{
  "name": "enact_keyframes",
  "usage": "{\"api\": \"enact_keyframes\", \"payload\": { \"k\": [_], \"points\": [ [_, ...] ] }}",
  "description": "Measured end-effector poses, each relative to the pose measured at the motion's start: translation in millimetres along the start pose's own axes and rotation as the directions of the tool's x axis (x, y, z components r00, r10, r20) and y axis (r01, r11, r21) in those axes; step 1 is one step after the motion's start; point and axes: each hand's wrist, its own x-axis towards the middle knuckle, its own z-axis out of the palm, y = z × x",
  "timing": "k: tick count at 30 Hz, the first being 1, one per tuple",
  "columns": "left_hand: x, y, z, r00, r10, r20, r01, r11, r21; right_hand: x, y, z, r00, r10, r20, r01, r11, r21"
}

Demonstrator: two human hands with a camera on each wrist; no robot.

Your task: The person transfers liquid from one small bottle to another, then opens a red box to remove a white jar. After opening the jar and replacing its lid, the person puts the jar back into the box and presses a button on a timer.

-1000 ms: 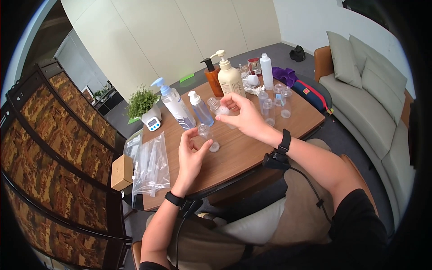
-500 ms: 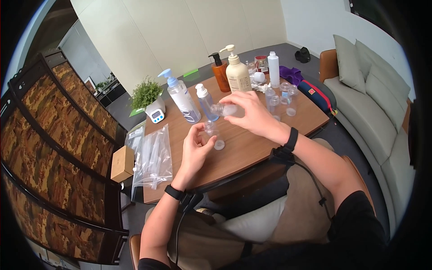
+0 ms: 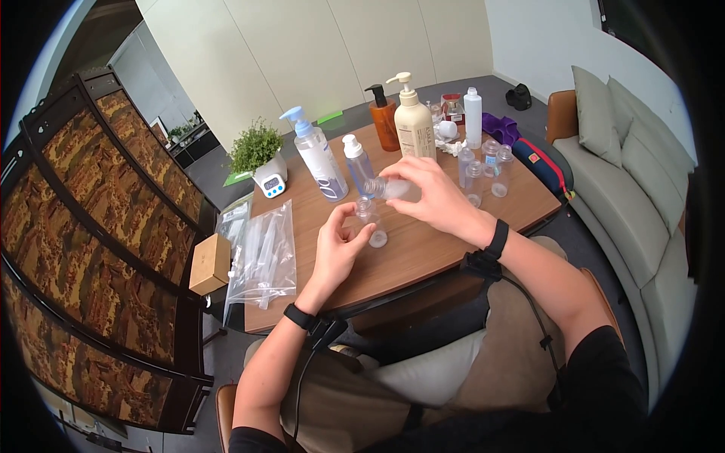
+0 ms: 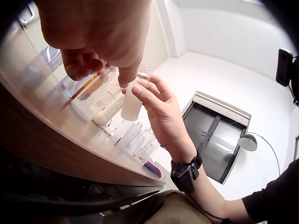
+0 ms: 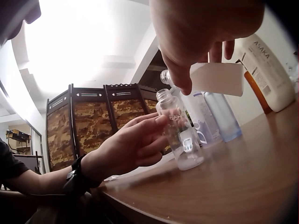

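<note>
My left hand (image 3: 340,245) grips a clear, open-necked bottle (image 3: 378,237) between thumb and fingers; it stands on the wooden table, nearly upright. In the right wrist view, this clear bottle (image 5: 186,151) looks see-through down to its base. Just above its mouth, my right hand (image 3: 436,198) holds a second small bottle (image 3: 394,189) tipped almost on its side, its uncapped neck pointing left. Whitish, cloudy contents fill much of that tipped bottle (image 5: 217,78). The two necks sit close together, one over the other.
Behind the hands stand a blue-capped pump bottle (image 3: 321,166), a white-topped bluish bottle (image 3: 357,166), a cream pump bottle (image 3: 414,132) and an amber one (image 3: 384,124). Several clear bottles (image 3: 473,185) stand at right. Plastic bags (image 3: 266,257) and a cardboard box (image 3: 210,264) lie left.
The bottle in my right hand has tipped from a slant to nearly level, its neck now over the standing bottle's mouth. My left hand keeps its grip. The head view has shifted slightly.
</note>
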Motion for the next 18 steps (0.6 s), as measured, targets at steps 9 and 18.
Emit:
{"api": "enact_keyframes", "payload": {
  "k": [9, 18],
  "points": [
    [-2.4, 3.6, 0.6, 1.000, -0.024, -0.007, 0.024, 1.000, 0.017, -0.4, -0.8, -2.0, 0.999, -0.036, -0.002, 0.036, 0.997, -0.070],
    [-2.1, 3.3, 0.6, 1.000, -0.018, -0.008, 0.018, 0.999, 0.029, -1.0, -1.1, -0.7, 0.996, -0.083, -0.026, 0.079, 0.987, -0.143]
  ]
}}
